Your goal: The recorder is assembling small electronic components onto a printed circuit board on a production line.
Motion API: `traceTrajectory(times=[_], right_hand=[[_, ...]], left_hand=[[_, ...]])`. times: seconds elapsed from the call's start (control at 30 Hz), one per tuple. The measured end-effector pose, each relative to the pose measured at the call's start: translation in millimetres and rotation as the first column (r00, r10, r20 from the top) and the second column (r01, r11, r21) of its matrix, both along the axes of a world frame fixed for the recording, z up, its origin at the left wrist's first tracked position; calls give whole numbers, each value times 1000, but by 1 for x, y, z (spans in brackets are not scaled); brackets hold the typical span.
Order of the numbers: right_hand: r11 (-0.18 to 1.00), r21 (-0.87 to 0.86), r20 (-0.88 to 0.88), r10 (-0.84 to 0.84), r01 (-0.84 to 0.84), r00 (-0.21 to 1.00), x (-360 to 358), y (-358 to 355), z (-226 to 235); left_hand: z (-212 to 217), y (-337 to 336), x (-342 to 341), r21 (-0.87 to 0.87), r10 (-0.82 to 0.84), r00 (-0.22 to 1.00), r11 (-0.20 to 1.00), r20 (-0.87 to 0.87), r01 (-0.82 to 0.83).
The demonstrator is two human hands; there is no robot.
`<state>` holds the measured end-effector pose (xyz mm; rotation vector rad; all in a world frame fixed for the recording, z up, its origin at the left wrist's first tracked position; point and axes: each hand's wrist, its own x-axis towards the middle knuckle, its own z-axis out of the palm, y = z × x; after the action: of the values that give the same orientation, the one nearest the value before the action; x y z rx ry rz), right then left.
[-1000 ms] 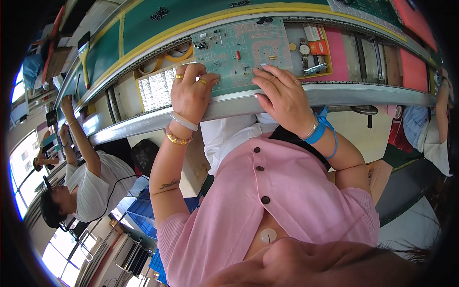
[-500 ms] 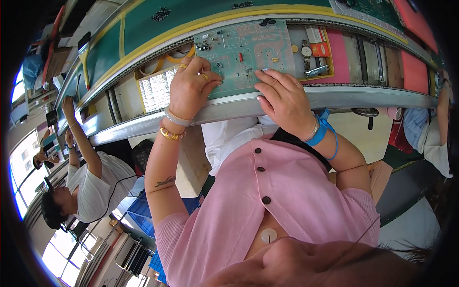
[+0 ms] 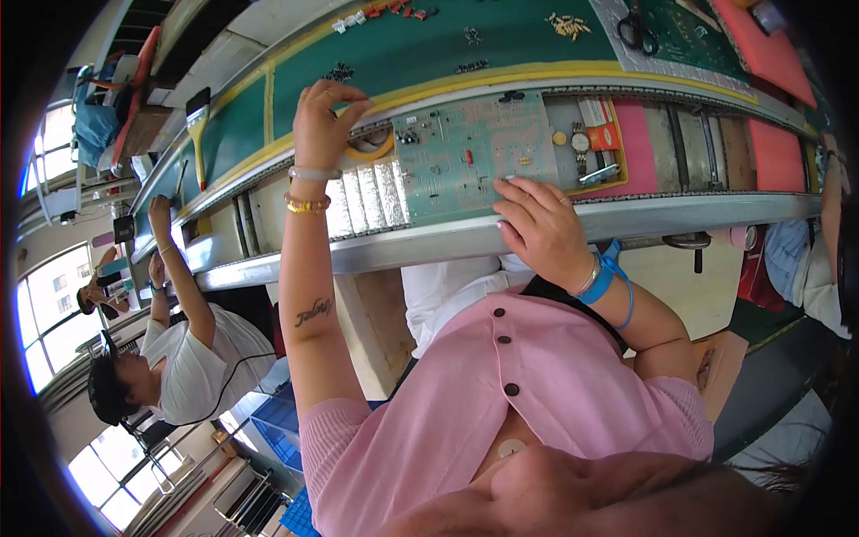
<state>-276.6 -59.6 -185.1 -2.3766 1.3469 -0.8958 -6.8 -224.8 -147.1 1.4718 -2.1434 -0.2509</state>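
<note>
A green circuit board [image 3: 429,201] lies across two rails in front of me, with a red part [image 3: 468,157], a beige part [image 3: 524,162] and several small dark parts on it. My left hand [image 3: 324,125] is raised beyond the board's left side, over the far rail. Its thumb and forefinger are bent together at the tips; anything between them is too small to make out. Near it, on the green bench, sits a pile of small black parts [image 3: 340,72]. My right hand [image 3: 541,215] rests at the board's near right edge, fingers stretched out and thumb apart.
Right of the board, a yellow tray [image 3: 614,134] holds a wristwatch [image 3: 580,143]. Beige parts [image 3: 568,25], red parts [image 3: 407,9] and scissors [image 3: 636,34] lie on the far bench. A brush [image 3: 198,143] lies left. A co-worker in white [image 3: 192,367] works at the left.
My left hand has left the board and moved away, toward the black parts. The right hand stays at the board's near edge. The view has shifted, showing more of the far bench.
</note>
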Motion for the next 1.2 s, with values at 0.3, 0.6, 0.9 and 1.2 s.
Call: traceTrajectory(times=[0.3, 0.6, 0.9, 1.2], right_hand=[[999, -34, -10, 16, -16, 1000, 0, 5, -2], [1000, -29, 10, 1, -1, 1000, 0, -1, 2], [993, -116, 335, 30, 10, 942, 12, -14, 37], [987, -151, 288, 103, -61, 952, 15, -6, 30]], left_hand=[[-23, -51, 21, -209, 81, 974, 977, 209, -36], [-12, -31, 13, -108, 8, 996, 994, 92, 2], [8, 116, -53, 644, 386, 516, 478, -765, 597], [1, 142, -52, 622, 436, 452, 437, -778, 650]])
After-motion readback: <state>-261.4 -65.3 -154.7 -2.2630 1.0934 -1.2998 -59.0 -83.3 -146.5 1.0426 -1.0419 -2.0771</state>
